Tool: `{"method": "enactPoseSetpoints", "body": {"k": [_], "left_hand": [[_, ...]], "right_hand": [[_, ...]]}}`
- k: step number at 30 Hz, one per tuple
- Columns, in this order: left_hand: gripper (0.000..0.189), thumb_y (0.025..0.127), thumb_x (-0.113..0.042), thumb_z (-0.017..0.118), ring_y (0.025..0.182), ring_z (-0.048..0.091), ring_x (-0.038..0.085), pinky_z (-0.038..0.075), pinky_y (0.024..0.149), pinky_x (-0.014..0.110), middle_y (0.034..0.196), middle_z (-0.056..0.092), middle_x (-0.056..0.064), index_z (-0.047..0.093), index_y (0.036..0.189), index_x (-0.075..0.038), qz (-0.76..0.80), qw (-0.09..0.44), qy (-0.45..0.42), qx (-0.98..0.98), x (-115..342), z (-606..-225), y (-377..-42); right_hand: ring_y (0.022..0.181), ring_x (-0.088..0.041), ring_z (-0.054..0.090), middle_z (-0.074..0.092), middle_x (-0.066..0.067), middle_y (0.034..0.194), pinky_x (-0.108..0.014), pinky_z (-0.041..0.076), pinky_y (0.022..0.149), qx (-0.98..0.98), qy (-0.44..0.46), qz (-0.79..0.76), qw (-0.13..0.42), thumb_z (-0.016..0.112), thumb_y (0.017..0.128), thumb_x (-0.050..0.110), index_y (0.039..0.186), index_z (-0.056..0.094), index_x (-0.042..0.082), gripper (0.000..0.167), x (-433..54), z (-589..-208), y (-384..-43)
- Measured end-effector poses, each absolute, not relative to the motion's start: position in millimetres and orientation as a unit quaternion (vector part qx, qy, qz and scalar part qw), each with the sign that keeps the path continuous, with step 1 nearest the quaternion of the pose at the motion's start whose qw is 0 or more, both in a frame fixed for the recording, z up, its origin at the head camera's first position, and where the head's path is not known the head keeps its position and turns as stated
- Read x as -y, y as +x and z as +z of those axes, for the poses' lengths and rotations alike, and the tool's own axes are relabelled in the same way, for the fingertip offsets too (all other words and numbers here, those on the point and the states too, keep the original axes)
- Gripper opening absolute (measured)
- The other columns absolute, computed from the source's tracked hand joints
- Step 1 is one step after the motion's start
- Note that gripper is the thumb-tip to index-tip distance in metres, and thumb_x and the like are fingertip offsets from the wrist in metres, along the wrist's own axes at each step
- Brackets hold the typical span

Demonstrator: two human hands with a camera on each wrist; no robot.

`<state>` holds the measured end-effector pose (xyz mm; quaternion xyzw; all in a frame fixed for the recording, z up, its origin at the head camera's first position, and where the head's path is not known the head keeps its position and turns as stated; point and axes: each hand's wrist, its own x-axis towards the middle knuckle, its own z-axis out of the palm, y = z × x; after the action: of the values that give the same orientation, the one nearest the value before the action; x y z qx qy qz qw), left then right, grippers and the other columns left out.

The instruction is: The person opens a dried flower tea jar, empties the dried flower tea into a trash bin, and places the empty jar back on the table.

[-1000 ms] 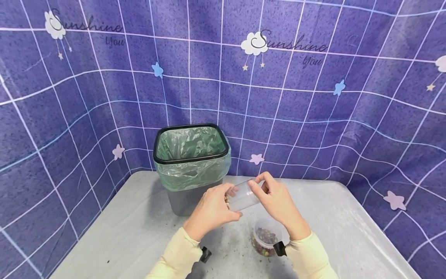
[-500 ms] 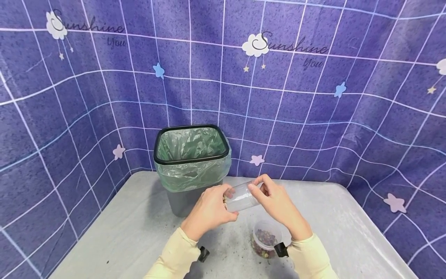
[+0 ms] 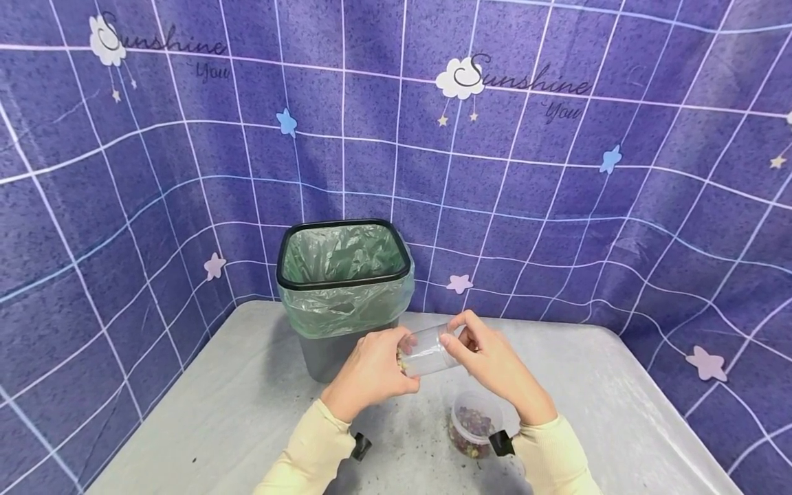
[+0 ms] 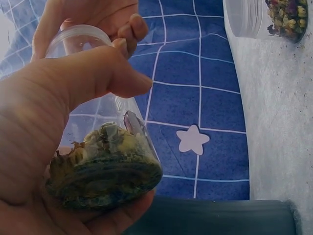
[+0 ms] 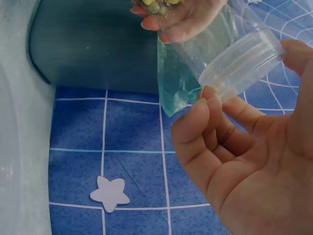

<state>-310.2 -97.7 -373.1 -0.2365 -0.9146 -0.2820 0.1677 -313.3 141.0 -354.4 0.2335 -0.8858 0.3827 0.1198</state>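
A clear plastic jar [image 3: 428,352] lies tilted between both hands above the table. My left hand [image 3: 371,368] grips its base end, thumb on one side and fingers under the other. Yellowish dried flower buds [image 4: 110,144] are heaped at the base in the left wrist view. At the jar's other end, the thumb and fingers of my right hand [image 3: 495,357] pinch the clear ridged lid [image 5: 242,63]. Below the right wrist, a second clear tub [image 3: 475,421] stands on the table, holding dark red and yellowish dried buds [image 4: 288,18].
Behind the left hand stands a grey bin [image 3: 318,357] with a black rim and green bag liner [image 3: 346,313]. Small crumbs dot the grey table [image 3: 588,412]. A blue-purple grid cloth [image 3: 526,206] hangs around the back and sides.
Both hands keep hold of the jar, which has become slightly more level and shifted a little. The head view has turned slightly. Bin and second tub stay where they were.
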Motion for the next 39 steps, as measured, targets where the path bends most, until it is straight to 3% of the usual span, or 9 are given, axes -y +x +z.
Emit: {"method": "enactPoseSetpoints", "body": {"k": [10, 28, 34, 39], "left_hand": [[0.048, 0.063, -0.032, 0.088, 0.069, 0.056, 0.006, 0.047, 0.064, 0.028, 0.086, 0.063, -0.011, 0.069, 0.105, -0.018, -0.259, 0.170, -0.236, 0.921, 97.7, -373.1, -310.9], [0.046, 0.062, -0.029, 0.088, 0.068, 0.056, 0.009, 0.047, 0.064, 0.028, 0.087, 0.066, -0.009, 0.068, 0.102, -0.021, -0.264, 0.152, -0.235, 0.923, 98.7, -377.6, -314.0], [0.046, 0.061, -0.029, 0.089, 0.069, 0.057, 0.009, 0.048, 0.064, 0.028, 0.088, 0.068, -0.006, 0.067, 0.101, -0.021, -0.267, 0.144, -0.235, 0.923, 98.0, -378.8, -315.2], [0.046, 0.060, -0.029, 0.089, 0.073, 0.059, 0.010, 0.050, 0.067, 0.030, 0.089, 0.068, -0.007, 0.069, 0.100, -0.021, -0.259, 0.141, -0.234, 0.927, 97.2, -378.2, -316.7]], "right_hand": [[0.060, -0.013, 0.060, 0.061, 0.007, 0.077, -0.028, 0.046, 0.055, 0.878, 0.248, 0.400, 0.085, 0.062, 0.100, 0.050, 0.123, 0.054, 0.028, 0.033, -143.4, -355.5, -311.1], [0.086, -0.017, 0.070, 0.068, -0.001, 0.095, -0.034, 0.059, 0.081, 0.830, 0.355, 0.427, 0.053, 0.073, 0.097, 0.027, 0.135, 0.052, 0.021, 0.043, -155.6, -356.8, -316.2], [0.101, -0.021, 0.069, 0.068, -0.002, 0.110, -0.040, 0.057, 0.093, 0.814, 0.381, 0.435, 0.050, 0.078, 0.092, 0.019, 0.136, 0.051, 0.020, 0.051, -157.1, -355.5, -316.8], [0.113, -0.026, 0.065, 0.063, -0.004, 0.124, -0.038, 0.056, 0.097, 0.799, 0.393, 0.453, 0.043, 0.080, 0.086, 0.001, 0.133, 0.052, 0.017, 0.057, -156.7, -355.2, -316.0]]}}
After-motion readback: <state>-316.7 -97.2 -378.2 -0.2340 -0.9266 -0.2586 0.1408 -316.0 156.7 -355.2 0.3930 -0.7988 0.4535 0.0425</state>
